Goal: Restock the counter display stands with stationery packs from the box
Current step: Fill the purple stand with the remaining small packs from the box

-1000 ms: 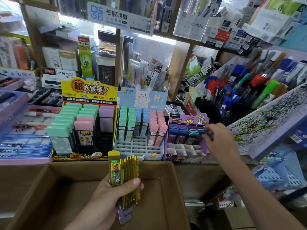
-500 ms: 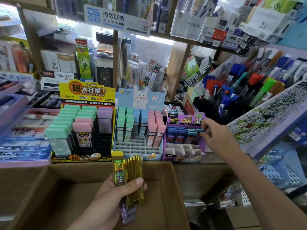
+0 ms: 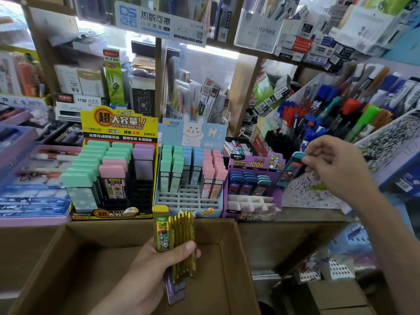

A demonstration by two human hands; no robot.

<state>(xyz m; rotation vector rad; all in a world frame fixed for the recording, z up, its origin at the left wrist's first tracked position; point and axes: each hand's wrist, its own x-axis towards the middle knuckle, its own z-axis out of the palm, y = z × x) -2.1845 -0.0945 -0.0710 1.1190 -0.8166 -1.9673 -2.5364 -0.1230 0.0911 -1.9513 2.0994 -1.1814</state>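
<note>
The right hand (image 3: 336, 164) pinches a teal-capped pack (image 3: 292, 170) by its top end, fingertips curled round the cap. The long body hangs free and tilted, its lower end pointing toward the purple stand (image 3: 250, 215). The pack is in the air just right of the stand's upper right corner, touching none of its cells. A top-end grip like this suits dropping a pack endwise into a narrow cell, which is likely why it is held so. In the purple stand only the back row is filled, with blue and teal caps like the one held. The white dividers in front of that row stand bare, so much of the stand is left to fill.

The left hand (image 3: 147, 276) grasps a fanned bundle of yellow packs (image 3: 179, 237), thumb across the front, with a purple one tucked beneath. It holds them upright below and left of the purple stand, over the box (image 3: 75, 269), probably as a ready supply for the right hand to draw from. The box lies below the stand, close under the front edge of the desk (image 3: 313, 214); its floor, where visible, is bare cardboard.

Just left of the purple stand sits the blue stand (image 3: 188, 208), its front cells vacant, and further left the yellow stand (image 3: 118, 123), which is fuller.
</note>
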